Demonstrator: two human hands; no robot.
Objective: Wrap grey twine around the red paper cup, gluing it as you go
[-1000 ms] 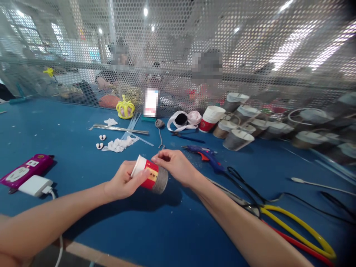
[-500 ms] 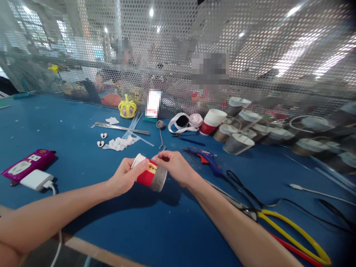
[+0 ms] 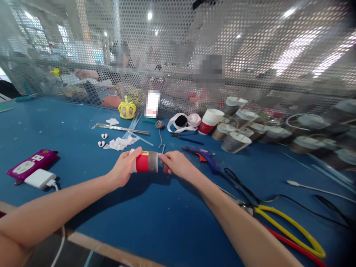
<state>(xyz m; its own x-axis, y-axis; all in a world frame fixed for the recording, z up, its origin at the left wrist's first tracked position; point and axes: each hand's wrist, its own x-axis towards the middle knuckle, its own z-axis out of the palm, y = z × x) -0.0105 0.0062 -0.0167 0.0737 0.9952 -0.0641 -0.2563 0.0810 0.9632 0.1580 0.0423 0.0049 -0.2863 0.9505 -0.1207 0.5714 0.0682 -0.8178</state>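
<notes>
My left hand [image 3: 122, 170] is wrapped round a red and white paper cup [image 3: 142, 164], which lies on its side in the air with its base to the right. Grey yarn [image 3: 152, 162] is wound in a band round the base end. Fingers of my right hand [image 3: 178, 163] are pinched together at the base, where the yarn strand comes in. That strand runs back to a small grey yarn ball [image 3: 159, 124] on the blue table [image 3: 172, 226]. The exact grip on the strand is partly hidden by the fingers.
A glue gun [image 3: 204, 155] with a black cord and large yellow-and-red-handled scissors [image 3: 289, 226] lie right. Yarn-wrapped cups [image 3: 236, 142] and stacked paper cups [image 3: 210, 121] stand behind. A purple power bank [image 3: 33, 163] is left. A perforated screen [image 3: 167, 48] borders the back.
The cup has turned from a tilt to nearly level, its base swinging up and facing right. My right hand has moved from above the base edge to beside it, slightly lower.
</notes>
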